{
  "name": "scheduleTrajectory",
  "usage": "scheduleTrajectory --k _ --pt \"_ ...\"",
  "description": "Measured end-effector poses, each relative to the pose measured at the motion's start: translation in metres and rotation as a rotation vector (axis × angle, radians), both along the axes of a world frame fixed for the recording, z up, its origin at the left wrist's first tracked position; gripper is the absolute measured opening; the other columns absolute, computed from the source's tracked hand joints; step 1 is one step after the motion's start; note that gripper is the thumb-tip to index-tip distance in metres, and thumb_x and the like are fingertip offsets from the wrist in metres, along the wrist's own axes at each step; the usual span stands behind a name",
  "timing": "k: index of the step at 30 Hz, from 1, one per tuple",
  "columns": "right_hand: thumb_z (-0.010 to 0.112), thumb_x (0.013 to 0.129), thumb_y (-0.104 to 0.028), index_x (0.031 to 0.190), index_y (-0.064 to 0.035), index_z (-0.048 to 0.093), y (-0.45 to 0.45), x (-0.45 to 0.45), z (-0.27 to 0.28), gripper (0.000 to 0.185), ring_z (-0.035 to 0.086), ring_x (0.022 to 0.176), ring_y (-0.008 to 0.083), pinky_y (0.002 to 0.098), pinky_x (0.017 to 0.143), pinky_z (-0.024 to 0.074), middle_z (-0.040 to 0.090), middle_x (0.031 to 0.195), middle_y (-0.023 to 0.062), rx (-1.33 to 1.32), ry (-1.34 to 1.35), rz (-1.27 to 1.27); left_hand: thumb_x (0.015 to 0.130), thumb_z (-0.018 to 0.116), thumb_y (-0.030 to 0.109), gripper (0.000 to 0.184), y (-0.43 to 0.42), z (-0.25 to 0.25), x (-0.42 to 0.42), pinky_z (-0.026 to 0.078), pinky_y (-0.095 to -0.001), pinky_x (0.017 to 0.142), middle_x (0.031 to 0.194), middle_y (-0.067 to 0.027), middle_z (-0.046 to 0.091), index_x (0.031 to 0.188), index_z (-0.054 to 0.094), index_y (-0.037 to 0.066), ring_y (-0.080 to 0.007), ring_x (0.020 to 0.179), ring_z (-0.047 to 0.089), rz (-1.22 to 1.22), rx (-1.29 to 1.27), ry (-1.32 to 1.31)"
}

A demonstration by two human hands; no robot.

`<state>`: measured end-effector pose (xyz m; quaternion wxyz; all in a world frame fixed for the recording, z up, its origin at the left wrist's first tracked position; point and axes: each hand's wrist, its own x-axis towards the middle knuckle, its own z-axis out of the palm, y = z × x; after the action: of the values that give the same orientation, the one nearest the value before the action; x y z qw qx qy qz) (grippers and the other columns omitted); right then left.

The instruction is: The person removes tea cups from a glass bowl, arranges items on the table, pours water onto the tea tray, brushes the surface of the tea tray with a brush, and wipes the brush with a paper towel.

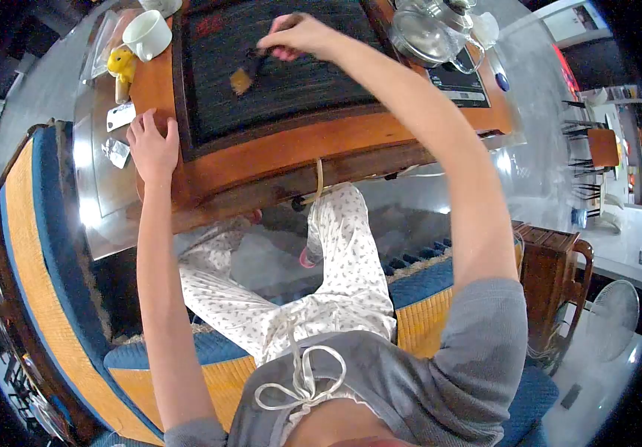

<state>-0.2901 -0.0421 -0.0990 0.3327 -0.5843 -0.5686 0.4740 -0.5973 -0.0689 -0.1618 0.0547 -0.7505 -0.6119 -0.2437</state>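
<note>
In my right hand (300,37) is a small brush (242,80) with a dark handle and tan bristles, its tip pointing down and left. It is over the black inset tea tray (291,93) in the wooden table; whether the bristles touch the surface I cannot tell. My left hand (154,144) rests on the table's left wooden border (158,89), fingers spread and holding nothing. Just beyond its fingertips lies a small white card-like item (120,117), and a crumpled clear wrapper (116,153) is beside it on the left.
A white cup (147,35) and a yellow duck-like figure (121,65) stand at the far left. On the right are a glass teapot (423,37) and a dark panel (458,86). A cord (319,179) hangs below the table's front edge. A fan (616,316) stands at lower right.
</note>
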Motion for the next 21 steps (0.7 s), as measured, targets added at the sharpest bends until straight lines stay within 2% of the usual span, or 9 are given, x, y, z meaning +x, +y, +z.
scheduleTrajectory --k 1,2,3,4,5,6,11,14,21 --pt "0.067 0.075 -0.025 0.072 -0.0058 0.061 -0.005 0.014 0.004 0.020 0.047 0.047 0.0051 0.0190 0.042 0.0384 0.054 0.058 0.0007 0.034 -0.036 -0.019 0.078 0.054 0.031 0.039 0.001 -0.001 -0.001 0.035 -0.0430 0.092 0.113 -0.0157 0.048 0.110 0.051 0.008 -0.0354 0.109 0.041 0.004 0.000 0.005" --pt "0.072 0.069 -0.023 0.067 -0.0078 0.056 -0.003 0.040 0.000 0.022 0.049 0.044 0.0088 0.0222 0.039 0.0401 0.054 0.054 0.0021 0.046 0.041 0.065 0.078 0.054 0.031 0.039 0.001 -0.002 -0.001 0.035 -0.0430 0.091 0.113 -0.0158 0.048 0.110 0.051 0.008 -0.0354 0.109 0.041 0.006 -0.001 0.010" --pt "0.070 0.070 -0.024 0.066 -0.0077 0.054 -0.010 0.057 0.006 0.023 0.047 0.042 0.0084 0.0220 0.037 0.0352 0.053 0.054 0.0019 0.046 -0.049 -0.010 0.078 0.054 0.031 0.039 0.002 -0.003 -0.001 0.036 -0.0430 0.091 0.113 -0.0158 0.048 0.109 0.051 0.008 -0.0354 0.109 0.041 0.006 -0.001 0.015" --pt "0.061 0.078 -0.027 0.085 -0.0053 0.058 -0.004 0.086 0.007 0.022 0.058 0.056 0.0203 0.0316 0.049 0.0444 0.058 0.064 0.0103 -0.159 -0.184 -0.041 0.078 0.054 0.031 0.039 0.001 -0.003 -0.001 0.036 -0.0429 0.091 0.113 -0.0158 0.048 0.109 0.051 0.008 -0.0353 0.109 0.041 0.008 -0.004 0.016" --pt "0.060 0.081 -0.024 0.078 -0.0035 0.059 -0.018 0.101 0.025 0.021 0.051 0.045 0.0139 0.0271 0.042 0.0405 0.054 0.056 0.0060 -0.200 -0.146 -0.040 0.078 0.054 0.031 0.039 0.001 -0.002 0.000 0.036 -0.0428 0.091 0.113 -0.0158 0.048 0.109 0.051 0.008 -0.0352 0.108 0.041 0.010 -0.005 0.016" --pt "0.066 0.077 -0.023 0.069 -0.0057 0.059 -0.029 0.122 0.007 0.020 0.041 0.044 0.0046 0.0197 0.038 0.0294 0.049 0.054 -0.0007 0.075 -0.183 -0.074 0.079 0.054 0.031 0.038 0.001 -0.001 0.000 0.036 -0.0428 0.091 0.113 -0.0157 0.048 0.109 0.051 0.008 -0.0351 0.108 0.041 0.011 -0.005 0.016" --pt "0.066 0.075 -0.026 0.068 -0.0075 0.051 -0.082 0.161 0.016 0.025 0.045 0.045 0.0052 0.0194 0.039 0.0339 0.051 0.055 -0.0001 -0.043 -0.259 -0.492 0.079 0.054 0.030 0.038 0.003 -0.003 -0.002 0.037 -0.0427 0.090 0.112 -0.0154 0.048 0.109 0.051 0.008 -0.0348 0.108 0.042 -0.020 0.017 0.017" --pt "0.066 0.074 -0.024 0.066 -0.0073 0.053 -0.107 0.178 0.008 0.023 0.049 0.043 0.0097 0.0222 0.037 0.0367 0.054 0.054 0.0036 0.053 -0.218 -0.581 0.079 0.053 0.030 0.038 0.001 0.000 0.000 0.036 -0.0429 0.091 0.113 -0.0154 0.048 0.110 0.050 0.008 -0.0345 0.108 0.042 -0.019 0.002 0.012" --pt "0.063 0.078 -0.027 0.082 -0.0058 0.054 -0.140 0.135 0.001 0.023 0.047 0.046 0.0076 0.0198 0.042 0.0366 0.052 0.058 0.0015 0.218 -0.035 -0.822 0.080 0.052 0.031 0.039 0.000 0.001 0.002 0.035 -0.0427 0.092 0.113 -0.0150 0.048 0.111 0.050 0.008 -0.0341 0.108 0.042 0.004 -0.010 0.026"
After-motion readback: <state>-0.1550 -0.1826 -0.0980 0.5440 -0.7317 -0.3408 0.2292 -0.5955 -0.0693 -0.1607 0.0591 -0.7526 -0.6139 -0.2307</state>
